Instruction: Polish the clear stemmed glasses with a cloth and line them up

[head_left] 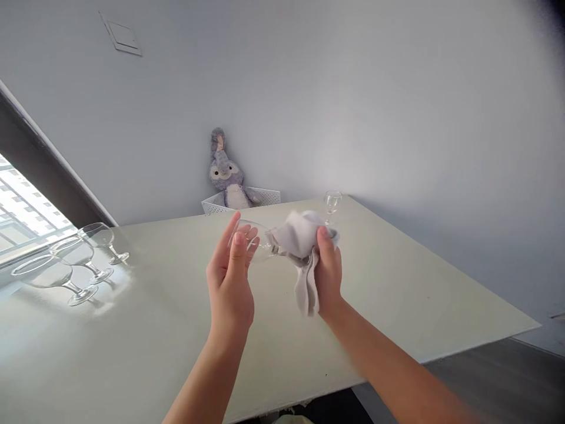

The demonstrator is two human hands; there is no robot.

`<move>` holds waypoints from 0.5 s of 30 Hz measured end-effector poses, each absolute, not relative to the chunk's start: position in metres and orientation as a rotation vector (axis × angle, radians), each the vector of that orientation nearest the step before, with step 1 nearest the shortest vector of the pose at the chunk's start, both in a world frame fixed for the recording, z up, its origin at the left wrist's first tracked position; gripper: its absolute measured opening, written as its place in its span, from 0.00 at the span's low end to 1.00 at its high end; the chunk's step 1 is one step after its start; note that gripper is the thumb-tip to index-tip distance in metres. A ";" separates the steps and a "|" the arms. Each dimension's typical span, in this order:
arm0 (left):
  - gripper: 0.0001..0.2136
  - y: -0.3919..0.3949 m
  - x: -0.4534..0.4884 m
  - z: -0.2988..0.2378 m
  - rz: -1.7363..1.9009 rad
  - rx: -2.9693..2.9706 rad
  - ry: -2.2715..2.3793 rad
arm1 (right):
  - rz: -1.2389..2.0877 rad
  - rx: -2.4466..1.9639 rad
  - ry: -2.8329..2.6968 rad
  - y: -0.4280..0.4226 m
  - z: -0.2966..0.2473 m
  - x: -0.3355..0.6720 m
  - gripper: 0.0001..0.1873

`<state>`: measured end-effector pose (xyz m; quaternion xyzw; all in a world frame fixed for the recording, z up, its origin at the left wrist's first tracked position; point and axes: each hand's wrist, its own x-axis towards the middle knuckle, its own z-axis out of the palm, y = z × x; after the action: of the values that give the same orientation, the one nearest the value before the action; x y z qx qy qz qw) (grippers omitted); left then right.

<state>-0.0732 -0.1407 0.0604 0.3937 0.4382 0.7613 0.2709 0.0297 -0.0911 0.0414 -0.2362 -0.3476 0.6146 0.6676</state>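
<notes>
Glass (265,246), one, cradled in my left hand (232,288); one cloth (301,232) gripped by my right hand (330,274); four more glasses (74,253) on bench (168,347).

The window (26,206) glares at left; the cloth (301,235) blurs slightly.

No text, label, brand, number or sign can be read anywhere in the frame.
</notes>
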 end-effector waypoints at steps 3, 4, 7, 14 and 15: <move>0.17 -0.142 -0.069 0.060 2.040 1.072 1.163 | 1.351 -0.669 -0.779 -0.091 0.045 0.037 0.23; 0.17 -0.142 -0.067 0.059 2.037 1.074 1.158 | 1.383 -0.687 -0.742 -0.090 0.047 0.039 0.24; 0.17 -0.141 -0.063 0.059 2.035 1.080 1.155 | 1.568 -0.664 -0.530 -0.082 0.052 0.043 0.24; 0.18 -0.144 -0.059 0.060 1.971 1.232 1.111 | 1.781 -0.593 -0.666 -0.069 0.049 0.054 0.23; 0.17 -0.145 -0.058 0.061 1.960 1.249 1.107 | 1.720 -0.634 -0.754 -0.068 0.047 0.057 0.23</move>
<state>-0.0582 -0.1448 0.0606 0.4658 0.4128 0.7309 0.2800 0.0572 -0.0679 0.0472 -0.2675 -0.3183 0.7258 0.5480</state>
